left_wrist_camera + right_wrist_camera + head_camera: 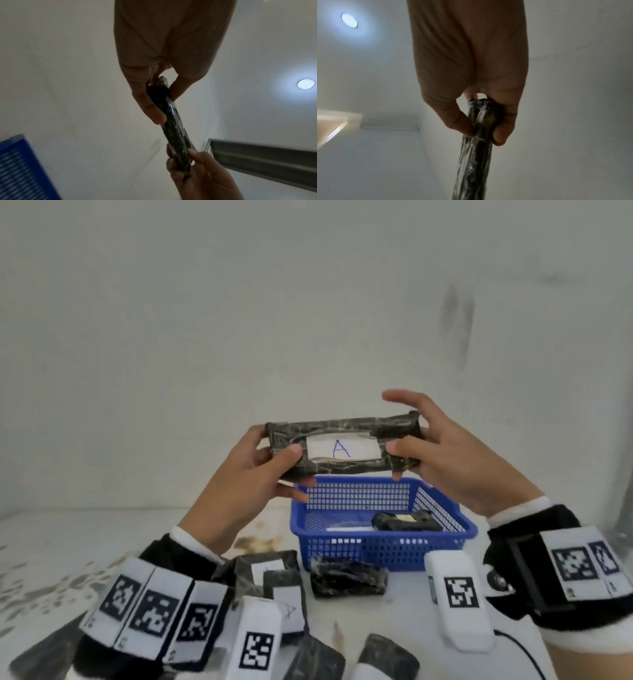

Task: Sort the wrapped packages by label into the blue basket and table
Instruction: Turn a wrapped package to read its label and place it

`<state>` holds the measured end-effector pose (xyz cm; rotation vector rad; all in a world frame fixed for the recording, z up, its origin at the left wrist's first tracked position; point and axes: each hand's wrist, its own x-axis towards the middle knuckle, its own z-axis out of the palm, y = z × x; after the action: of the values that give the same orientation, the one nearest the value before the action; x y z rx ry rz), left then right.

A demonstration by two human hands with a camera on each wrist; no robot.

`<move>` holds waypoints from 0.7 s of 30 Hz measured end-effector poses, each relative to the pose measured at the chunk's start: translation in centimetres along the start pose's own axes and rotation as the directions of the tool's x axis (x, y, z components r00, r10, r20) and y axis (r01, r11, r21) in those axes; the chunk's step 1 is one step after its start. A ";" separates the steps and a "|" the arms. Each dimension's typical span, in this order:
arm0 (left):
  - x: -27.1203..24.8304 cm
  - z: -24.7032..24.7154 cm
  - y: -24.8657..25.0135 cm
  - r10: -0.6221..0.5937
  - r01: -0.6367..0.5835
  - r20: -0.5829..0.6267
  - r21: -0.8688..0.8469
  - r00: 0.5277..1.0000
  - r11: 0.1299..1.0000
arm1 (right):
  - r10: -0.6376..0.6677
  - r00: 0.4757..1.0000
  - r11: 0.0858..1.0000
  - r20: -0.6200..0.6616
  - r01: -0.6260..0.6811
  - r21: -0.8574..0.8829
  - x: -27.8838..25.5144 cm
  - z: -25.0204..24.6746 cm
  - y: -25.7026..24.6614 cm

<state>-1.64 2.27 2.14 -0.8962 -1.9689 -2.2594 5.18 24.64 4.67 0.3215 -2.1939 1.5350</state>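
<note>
I hold a flat black wrapped package point(342, 445) up in front of me, above the blue basket point(383, 542). Its white label point(342, 448) shows a blue letter A. My left hand point(267, 470) pinches its left end and my right hand point(424, 450) pinches its right end. In the left wrist view the package point(173, 121) runs edge-on between my left hand point(154, 97) and my right hand point(197, 169). The right wrist view shows my right hand point(486, 121) gripping the package point(476, 155). One black package point(407, 522) lies inside the basket.
Several more black wrapped packages point(347, 577) lie on the white table point(68, 542) in front of the basket, some with white labels point(267, 571). A white wall rises behind the basket. A dark cable point(524, 652) runs at the lower right.
</note>
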 end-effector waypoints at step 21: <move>0.2 -3.8 -0.5 0.109 -0.095 -0.057 0.205 0.992 0.974 | -0.005 0.990 0.987 -0.139 0.027 0.157 0.8 5.0 2.6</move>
<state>-3.52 -1.00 1.64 -0.8643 -2.0272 -1.9650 2.28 20.96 1.48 0.2727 -1.9636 1.6752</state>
